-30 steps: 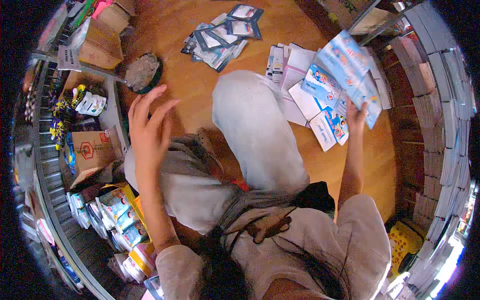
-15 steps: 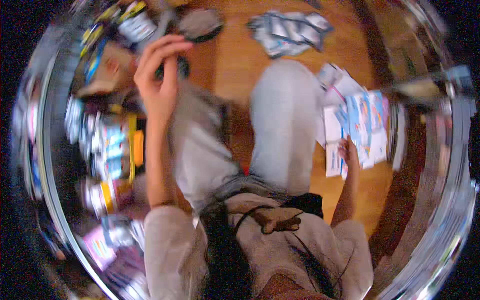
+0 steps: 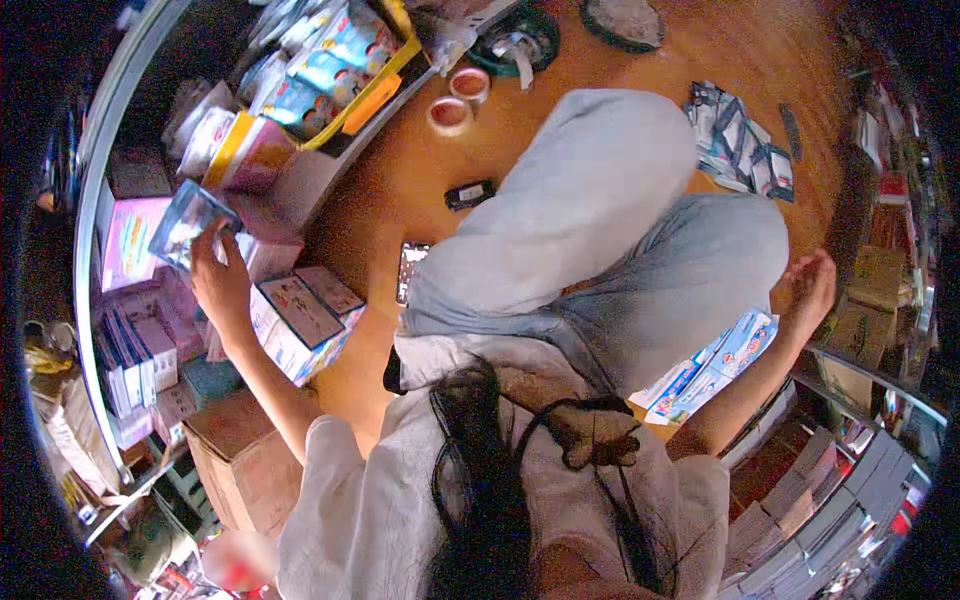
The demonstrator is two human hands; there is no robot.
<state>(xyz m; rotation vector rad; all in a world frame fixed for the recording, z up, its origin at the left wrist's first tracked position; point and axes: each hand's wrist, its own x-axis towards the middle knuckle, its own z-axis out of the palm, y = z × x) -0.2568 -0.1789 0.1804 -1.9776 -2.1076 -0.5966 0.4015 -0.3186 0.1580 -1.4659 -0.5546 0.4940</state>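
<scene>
At the left, my left hand [image 3: 218,265] grips a shiny pouch [image 3: 178,222] with dark edges, holding it up in front of the shelf. A pink box [image 3: 130,240] and other stacked packages stand just behind it. Over on the right, beyond my bent knee, my right hand [image 3: 808,290] holds nothing that I can see; its fingers are loosely bent and apart. Blue and white flat packages [image 3: 715,370] lie between my thigh and right forearm. Several silver pouches with dark edges [image 3: 740,140] are spread on the floor past my knees.
Two tape rolls [image 3: 450,115] and a small black object [image 3: 470,194] lie on the wooden floor. A dark round basin [image 3: 515,45] stands farther off. A white box [image 3: 310,320] and a cardboard box [image 3: 245,455] sit at left. Loaded shelves [image 3: 880,450] line both sides.
My view has turned left. My left hand, empty-looking before, now holds a pouch by the shelf. My right hand has come away from the blue and white packages.
</scene>
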